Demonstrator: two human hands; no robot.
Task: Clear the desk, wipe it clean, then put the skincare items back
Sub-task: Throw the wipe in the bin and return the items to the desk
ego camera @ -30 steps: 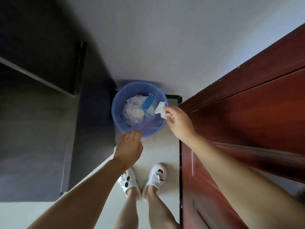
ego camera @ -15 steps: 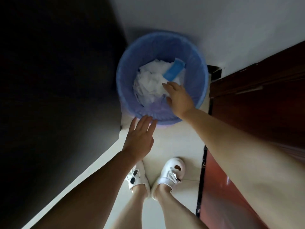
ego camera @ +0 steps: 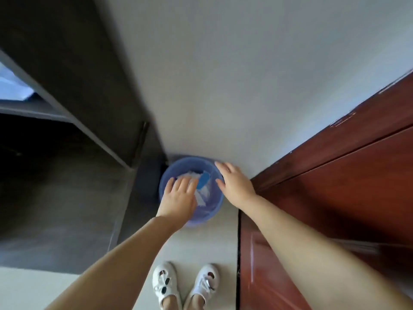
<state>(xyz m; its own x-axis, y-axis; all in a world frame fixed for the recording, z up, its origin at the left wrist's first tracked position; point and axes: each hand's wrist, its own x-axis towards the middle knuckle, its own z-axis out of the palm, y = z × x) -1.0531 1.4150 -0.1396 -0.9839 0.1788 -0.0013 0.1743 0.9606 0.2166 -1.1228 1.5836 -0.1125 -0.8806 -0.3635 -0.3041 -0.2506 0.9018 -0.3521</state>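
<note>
A blue waste bin point(ego camera: 213, 210) stands on the floor against the white wall. Inside it lie crumpled white tissues point(ego camera: 202, 195) and a blue wrapper point(ego camera: 203, 180). My left hand point(ego camera: 180, 199) hovers over the bin's left side, fingers spread, with nothing in it. My right hand point(ego camera: 234, 184) is over the bin's right rim, fingers apart and empty.
A dark desk point(ego camera: 73, 104) with a shelf fills the left. A red-brown wooden door point(ego camera: 335, 186) stands on the right. My feet in white shoes point(ego camera: 165, 285) are on the pale floor below the bin.
My right hand has let go of the white tissue into the bin and drawn back to the rim. My left hand has moved forward over the bin. The camera has pulled back and up.
</note>
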